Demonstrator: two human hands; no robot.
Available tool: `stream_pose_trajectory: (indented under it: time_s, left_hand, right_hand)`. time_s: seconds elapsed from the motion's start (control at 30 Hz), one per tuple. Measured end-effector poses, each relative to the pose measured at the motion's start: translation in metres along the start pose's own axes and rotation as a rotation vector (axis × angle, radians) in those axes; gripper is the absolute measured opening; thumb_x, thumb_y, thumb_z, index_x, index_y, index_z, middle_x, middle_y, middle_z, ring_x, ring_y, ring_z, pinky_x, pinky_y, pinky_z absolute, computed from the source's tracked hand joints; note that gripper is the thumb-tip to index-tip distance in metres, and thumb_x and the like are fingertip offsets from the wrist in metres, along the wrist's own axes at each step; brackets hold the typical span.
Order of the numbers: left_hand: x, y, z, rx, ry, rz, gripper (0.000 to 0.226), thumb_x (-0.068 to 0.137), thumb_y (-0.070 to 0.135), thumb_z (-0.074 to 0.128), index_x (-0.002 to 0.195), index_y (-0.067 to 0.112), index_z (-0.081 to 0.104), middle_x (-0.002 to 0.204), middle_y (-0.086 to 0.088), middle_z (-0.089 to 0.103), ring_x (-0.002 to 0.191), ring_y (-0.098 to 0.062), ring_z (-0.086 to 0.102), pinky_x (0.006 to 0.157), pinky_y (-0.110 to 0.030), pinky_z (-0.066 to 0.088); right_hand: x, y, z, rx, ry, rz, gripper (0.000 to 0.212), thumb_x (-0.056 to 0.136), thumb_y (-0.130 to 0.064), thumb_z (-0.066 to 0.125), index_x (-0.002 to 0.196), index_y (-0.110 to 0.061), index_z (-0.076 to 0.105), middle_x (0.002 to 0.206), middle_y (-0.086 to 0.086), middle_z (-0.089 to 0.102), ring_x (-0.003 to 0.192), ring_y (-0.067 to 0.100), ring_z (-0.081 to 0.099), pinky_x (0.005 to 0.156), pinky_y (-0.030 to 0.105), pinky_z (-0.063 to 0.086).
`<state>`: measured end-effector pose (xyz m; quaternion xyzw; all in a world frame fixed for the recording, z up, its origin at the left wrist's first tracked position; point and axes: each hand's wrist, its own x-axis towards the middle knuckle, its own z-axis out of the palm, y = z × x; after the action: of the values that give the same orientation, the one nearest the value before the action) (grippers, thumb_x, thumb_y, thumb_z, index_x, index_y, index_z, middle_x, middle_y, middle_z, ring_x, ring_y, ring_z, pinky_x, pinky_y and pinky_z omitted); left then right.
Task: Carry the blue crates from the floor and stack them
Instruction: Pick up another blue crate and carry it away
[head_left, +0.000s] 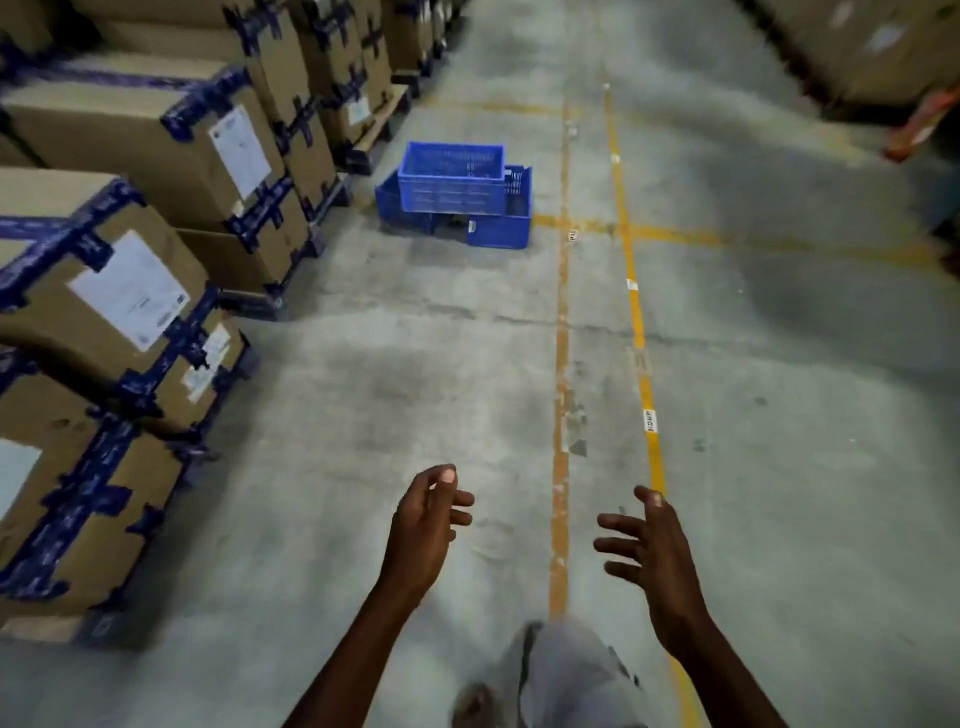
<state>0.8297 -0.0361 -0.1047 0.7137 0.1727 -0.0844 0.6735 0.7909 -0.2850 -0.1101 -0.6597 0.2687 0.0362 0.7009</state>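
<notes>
Two blue plastic crates sit on the concrete floor well ahead of me. The upper crate (451, 179) rests crookedly on the lower crate (498, 231), which sticks out to the right and front. My left hand (428, 525) and my right hand (649, 545) are raised in front of me, far short of the crates. Both hands hold nothing, with fingers spread and palms turned toward each other.
Taped cardboard boxes (130, 291) on pallets line the whole left side. Yellow floor lines (636, 322) run up the aisle to the right of the crates. More boxes (872, 47) stand at the far right. My grey trouser leg (566, 675) shows at the bottom.
</notes>
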Motion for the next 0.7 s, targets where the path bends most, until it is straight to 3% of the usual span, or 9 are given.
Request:
stream_pose_trajectory:
  time_s: [0.2,0.3,0.47,0.6,0.7]
  left_hand:
    - [0.178,0.052,0.049,0.059,0.002,0.021,0.033,0.090,0.052,0.050,0.111,0.029,0.062,0.091,-0.005,0.075,0.073,-0.015,0.069,0.067,-0.033,0.048]
    - [0.261,0.083,0.069,0.113,0.025,0.016,0.033,0.092,0.052,0.049,0.113,0.030,0.062,0.093,-0.005,0.075,0.074,-0.015,0.070,0.068,-0.034,0.049]
    - [0.381,0.160,0.082,0.130,0.099,0.015,0.028,0.102,0.044,0.048,0.120,0.026,0.060,0.100,-0.003,0.074,0.082,-0.019,0.071,0.073,-0.037,0.052]
    - [0.476,0.198,0.083,0.099,0.177,0.009,0.026,0.103,0.044,0.045,0.120,0.030,0.059,0.102,-0.001,0.073,0.087,-0.022,0.071,0.076,-0.039,0.053]
    - [0.543,0.208,0.083,0.089,0.202,-0.027,0.027,0.103,0.044,0.044,0.121,0.030,0.058,0.105,0.000,0.072,0.090,-0.021,0.070,0.079,-0.040,0.055]
  right_hand:
    - [0.179,-0.057,0.043,0.045,-0.004,0.018,0.090,0.052,-0.097,0.056,0.123,-0.041,0.054,0.104,0.005,0.077,0.084,0.027,0.074,0.074,0.043,0.053]
    - [0.271,-0.090,0.060,0.024,-0.030,0.038,0.097,0.051,-0.097,0.057,0.128,-0.037,0.053,0.109,0.003,0.075,0.087,0.026,0.073,0.074,0.043,0.052]
    - [0.393,-0.180,0.101,-0.079,-0.131,0.011,0.066,0.084,-0.070,0.042,0.138,-0.031,0.047,0.123,0.001,0.065,0.101,0.025,0.069,0.077,0.040,0.053]
    - [0.493,-0.249,0.141,-0.136,-0.175,-0.070,0.034,0.097,-0.062,0.042,0.125,-0.043,0.049,0.124,-0.005,0.062,0.104,0.019,0.067,0.080,0.040,0.054]
    - [0.567,-0.281,0.171,-0.161,-0.183,-0.072,0.047,0.086,-0.068,0.042,0.125,-0.043,0.047,0.127,-0.007,0.059,0.107,0.015,0.065,0.081,0.038,0.054]
